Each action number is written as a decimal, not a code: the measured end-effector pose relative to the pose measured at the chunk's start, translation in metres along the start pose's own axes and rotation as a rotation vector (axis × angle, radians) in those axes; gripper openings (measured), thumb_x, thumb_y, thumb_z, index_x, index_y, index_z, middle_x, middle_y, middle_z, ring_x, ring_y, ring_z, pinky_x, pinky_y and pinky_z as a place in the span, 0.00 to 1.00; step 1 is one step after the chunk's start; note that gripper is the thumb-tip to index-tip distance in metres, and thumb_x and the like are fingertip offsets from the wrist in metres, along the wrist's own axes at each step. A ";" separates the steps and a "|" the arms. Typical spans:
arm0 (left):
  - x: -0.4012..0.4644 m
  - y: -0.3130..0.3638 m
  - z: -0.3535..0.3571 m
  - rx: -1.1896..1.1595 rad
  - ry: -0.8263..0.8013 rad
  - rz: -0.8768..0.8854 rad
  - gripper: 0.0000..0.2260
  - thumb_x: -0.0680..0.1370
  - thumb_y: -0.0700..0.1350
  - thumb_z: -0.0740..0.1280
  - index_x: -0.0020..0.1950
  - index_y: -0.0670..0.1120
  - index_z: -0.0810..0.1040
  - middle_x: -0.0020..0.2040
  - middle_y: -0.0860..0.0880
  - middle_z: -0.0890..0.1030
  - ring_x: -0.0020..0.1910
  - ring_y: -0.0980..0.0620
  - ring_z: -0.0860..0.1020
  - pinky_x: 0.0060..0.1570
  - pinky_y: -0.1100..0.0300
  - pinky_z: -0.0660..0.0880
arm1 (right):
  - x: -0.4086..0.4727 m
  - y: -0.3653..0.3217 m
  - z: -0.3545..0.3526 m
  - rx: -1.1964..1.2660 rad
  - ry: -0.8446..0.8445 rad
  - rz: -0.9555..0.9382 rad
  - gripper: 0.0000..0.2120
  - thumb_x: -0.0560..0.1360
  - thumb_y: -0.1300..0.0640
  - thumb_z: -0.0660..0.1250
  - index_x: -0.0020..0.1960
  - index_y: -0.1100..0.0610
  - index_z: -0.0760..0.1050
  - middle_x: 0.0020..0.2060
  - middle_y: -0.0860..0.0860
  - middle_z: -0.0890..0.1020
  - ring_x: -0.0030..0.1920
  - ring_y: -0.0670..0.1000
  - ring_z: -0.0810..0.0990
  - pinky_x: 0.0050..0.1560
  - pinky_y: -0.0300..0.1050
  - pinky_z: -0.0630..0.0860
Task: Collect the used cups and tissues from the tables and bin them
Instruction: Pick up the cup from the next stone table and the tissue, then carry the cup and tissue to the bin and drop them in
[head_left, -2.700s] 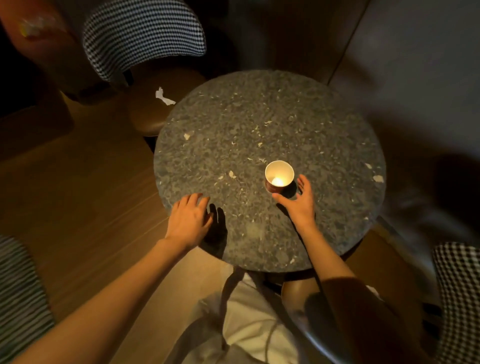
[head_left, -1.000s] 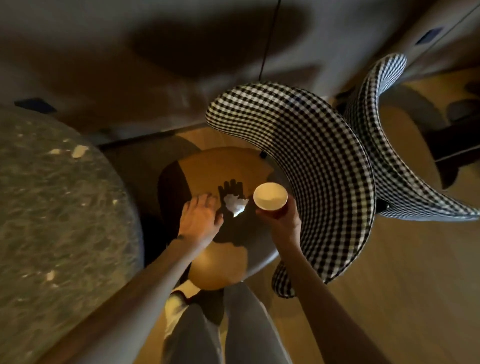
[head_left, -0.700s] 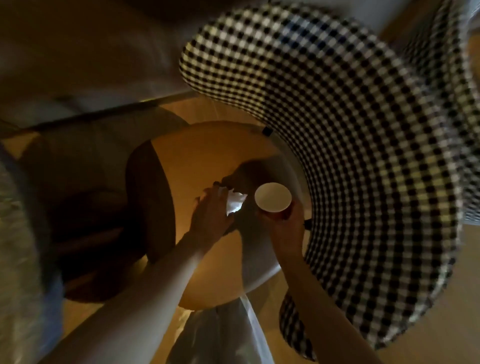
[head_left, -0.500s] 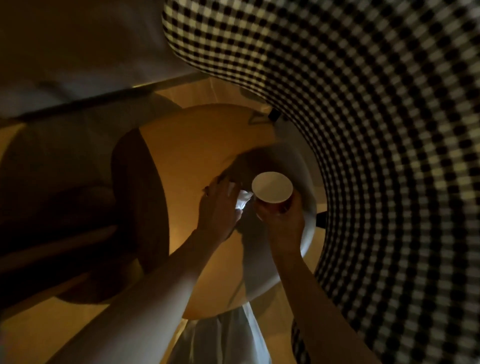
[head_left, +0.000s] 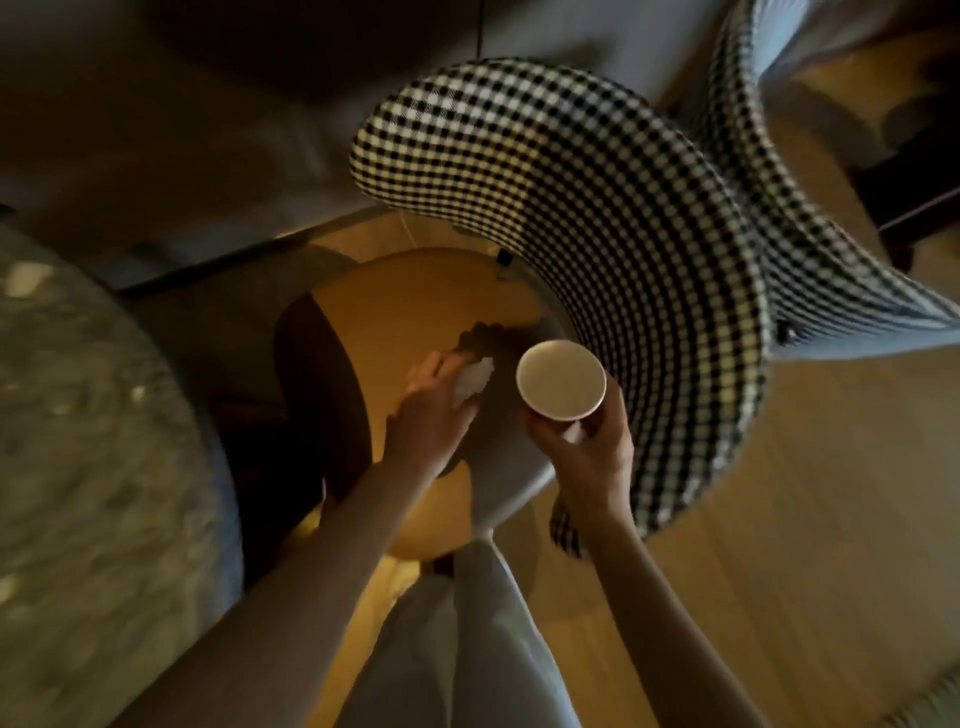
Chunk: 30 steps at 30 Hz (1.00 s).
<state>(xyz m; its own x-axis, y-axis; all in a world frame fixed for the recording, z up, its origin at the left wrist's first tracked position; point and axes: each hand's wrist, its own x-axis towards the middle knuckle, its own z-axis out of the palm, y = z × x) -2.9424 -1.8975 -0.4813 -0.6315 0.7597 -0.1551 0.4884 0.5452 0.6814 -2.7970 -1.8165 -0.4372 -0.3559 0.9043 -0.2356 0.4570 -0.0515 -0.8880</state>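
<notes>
My right hand (head_left: 587, 457) grips a paper cup (head_left: 561, 379) with a pale inside, held upright above the right edge of a round tan chair seat (head_left: 415, 301). Just left of the cup, my left hand (head_left: 428, 410) is closed around a crumpled white tissue (head_left: 472, 379), which pokes out past the fingers over the seat. The two hands are close together but not touching.
A black-and-white checked chair back (head_left: 597, 223) curves around the seat's right side, and a second checked chair (head_left: 810, 249) stands behind it. The speckled stone table (head_left: 93, 441) fills the left. Below lie a wooden floor (head_left: 779, 519) and my pale trousers (head_left: 467, 649).
Since the table, my right hand lifted the cup and I turned to the chair. My left hand reached the tissue on the seat and closed on it; the view has pulled back.
</notes>
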 end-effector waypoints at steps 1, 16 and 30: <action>-0.015 0.012 -0.012 0.030 -0.003 0.038 0.16 0.74 0.46 0.70 0.62 0.48 0.76 0.57 0.47 0.76 0.55 0.43 0.75 0.48 0.50 0.75 | -0.019 -0.009 -0.013 0.004 -0.002 -0.011 0.33 0.60 0.47 0.79 0.62 0.42 0.69 0.55 0.43 0.79 0.57 0.41 0.77 0.54 0.44 0.78; -0.205 0.153 -0.035 0.033 -0.317 0.482 0.18 0.73 0.47 0.72 0.62 0.48 0.77 0.59 0.47 0.78 0.55 0.46 0.77 0.52 0.51 0.76 | -0.238 0.006 -0.186 0.114 0.450 -0.018 0.30 0.63 0.52 0.79 0.61 0.41 0.71 0.51 0.33 0.79 0.51 0.38 0.80 0.45 0.31 0.75; -0.334 0.384 0.173 0.229 -0.685 0.962 0.18 0.71 0.45 0.73 0.60 0.48 0.77 0.57 0.49 0.77 0.55 0.47 0.76 0.52 0.52 0.75 | -0.368 0.146 -0.418 0.368 0.944 0.221 0.31 0.64 0.56 0.80 0.62 0.45 0.71 0.52 0.38 0.80 0.53 0.40 0.79 0.51 0.35 0.76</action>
<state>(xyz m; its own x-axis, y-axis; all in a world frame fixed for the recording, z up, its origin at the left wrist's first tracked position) -2.4394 -1.8807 -0.2920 0.4675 0.8827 -0.0487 0.7237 -0.3505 0.5945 -2.2586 -1.9800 -0.3151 0.5619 0.8147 -0.1434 0.1006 -0.2394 -0.9657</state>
